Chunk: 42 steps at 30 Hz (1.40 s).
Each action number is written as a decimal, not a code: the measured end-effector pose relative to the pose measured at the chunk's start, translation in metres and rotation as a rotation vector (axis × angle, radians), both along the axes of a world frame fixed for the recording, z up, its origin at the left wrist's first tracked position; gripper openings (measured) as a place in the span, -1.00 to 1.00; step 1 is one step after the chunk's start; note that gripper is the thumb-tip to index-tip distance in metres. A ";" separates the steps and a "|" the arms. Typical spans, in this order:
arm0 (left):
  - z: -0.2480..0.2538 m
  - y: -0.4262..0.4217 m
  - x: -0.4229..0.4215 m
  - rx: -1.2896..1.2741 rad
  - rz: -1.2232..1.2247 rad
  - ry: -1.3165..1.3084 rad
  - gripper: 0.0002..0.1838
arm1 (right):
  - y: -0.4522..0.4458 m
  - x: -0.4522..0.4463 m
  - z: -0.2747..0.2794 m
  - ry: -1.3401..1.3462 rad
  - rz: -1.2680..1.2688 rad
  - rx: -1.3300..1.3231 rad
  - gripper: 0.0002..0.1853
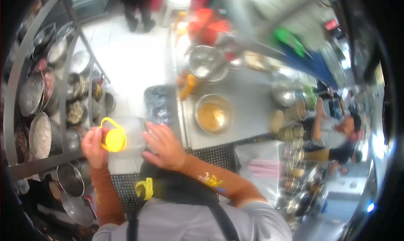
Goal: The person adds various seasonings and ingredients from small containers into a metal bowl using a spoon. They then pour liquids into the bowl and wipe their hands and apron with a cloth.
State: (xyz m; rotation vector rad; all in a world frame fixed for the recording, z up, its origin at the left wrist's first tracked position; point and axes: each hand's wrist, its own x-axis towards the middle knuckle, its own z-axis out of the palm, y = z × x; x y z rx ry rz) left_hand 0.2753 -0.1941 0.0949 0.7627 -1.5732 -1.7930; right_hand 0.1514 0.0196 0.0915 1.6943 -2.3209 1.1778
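A translucent plastic jug (134,135) with a yellow cap (115,140) and a yellow loop handle is held between my two hands, in front of my body. My left hand (95,147) has its fingers closed at the handle beside the cap. On the jug's other side, my right hand (164,147) lies against it with fingers spread and slightly bent. To the right, a metal bowl (213,114) with an orange-yellow liquid stands on the steel counter (252,102). Some blur softens the hands' edges.
At left, a metal rack (38,168) holds bowls and pots of food. Metal bowls (207,63) and a red container (208,26) stand at the counter's far end. A dark crate (160,104) is beside the counter. Other people (332,133) stand at right; someone's legs (138,13) show at the top.
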 end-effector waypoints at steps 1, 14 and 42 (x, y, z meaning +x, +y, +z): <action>0.035 0.023 -0.002 -0.020 -0.089 0.064 -0.76 | 0.009 0.007 0.026 0.016 -0.017 -0.112 -0.29; 0.185 0.290 -0.061 -0.396 -0.625 0.443 -0.71 | 0.247 0.049 0.149 0.184 -0.404 -0.520 -0.03; 0.125 0.405 -0.294 -1.275 -1.132 0.709 -0.63 | 0.359 -0.113 0.061 0.077 -1.004 -0.277 -0.51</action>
